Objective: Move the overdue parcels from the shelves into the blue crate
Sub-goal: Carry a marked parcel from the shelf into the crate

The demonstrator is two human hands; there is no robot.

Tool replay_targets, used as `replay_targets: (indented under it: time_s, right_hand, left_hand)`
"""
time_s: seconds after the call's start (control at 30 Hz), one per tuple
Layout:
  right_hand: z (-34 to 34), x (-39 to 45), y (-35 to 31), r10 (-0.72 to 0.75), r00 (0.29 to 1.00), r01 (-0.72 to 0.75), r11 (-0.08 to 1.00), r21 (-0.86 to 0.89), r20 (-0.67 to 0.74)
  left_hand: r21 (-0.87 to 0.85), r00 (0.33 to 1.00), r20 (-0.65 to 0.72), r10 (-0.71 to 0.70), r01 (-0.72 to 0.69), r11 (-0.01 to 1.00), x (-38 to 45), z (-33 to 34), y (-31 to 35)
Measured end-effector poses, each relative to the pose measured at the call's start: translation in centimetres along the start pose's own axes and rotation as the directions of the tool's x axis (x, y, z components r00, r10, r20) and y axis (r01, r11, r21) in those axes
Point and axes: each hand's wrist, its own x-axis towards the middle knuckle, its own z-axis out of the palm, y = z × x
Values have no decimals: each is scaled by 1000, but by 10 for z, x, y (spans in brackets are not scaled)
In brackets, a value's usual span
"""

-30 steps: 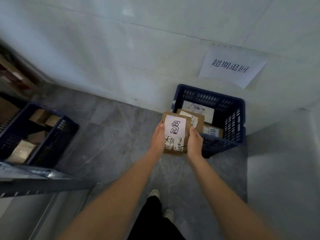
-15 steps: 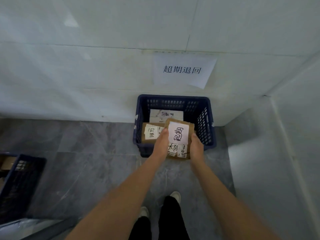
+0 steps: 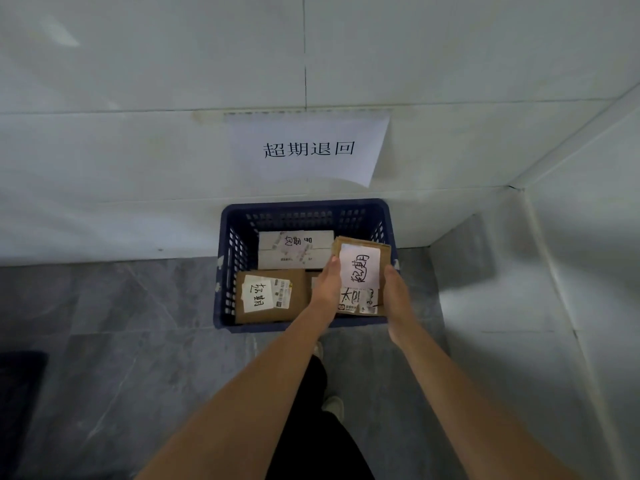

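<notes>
I hold a small brown cardboard parcel (image 3: 360,268) with a white handwritten label between both hands, over the right half of the blue crate (image 3: 227,268). My left hand (image 3: 327,289) grips its left edge and my right hand (image 3: 396,299) its right edge. The crate stands on the floor against the white wall. Inside it lie a brown labelled parcel (image 3: 273,296) at the front left and a white box (image 3: 296,249) at the back. What is under the held parcel is hidden.
A paper sign with printed characters (image 3: 308,148) hangs on the wall above the crate. A white wall corner (image 3: 519,188) closes in on the right. Grey tiled floor (image 3: 121,341) spreads to the left, with a dark object (image 3: 19,393) at the left edge. My shoes (image 3: 332,407) are below.
I have stepped closer to the crate, and the view has turned to face it. The parcel in both hands has moved forward, from in front of the crate to above its right side.
</notes>
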Motion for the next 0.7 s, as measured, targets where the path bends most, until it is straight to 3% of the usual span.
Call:
replay_targets:
  time_s: [0.37,0.6,0.7]
  right_hand:
    - [4,119,5,41,998,-41,999,2,45]
    - [29,214,43,74,996,-75,997,16,43]
    - [40,242,56,9,1000,-8,999,-36,27]
  left_hand:
    - [-58,989,24,-145,147,988,115,27,5]
    - [-173,987,-11,-159,155,973,217,34,-26]
    - [-217,989,-41,-139,127,968,255,35,-49]
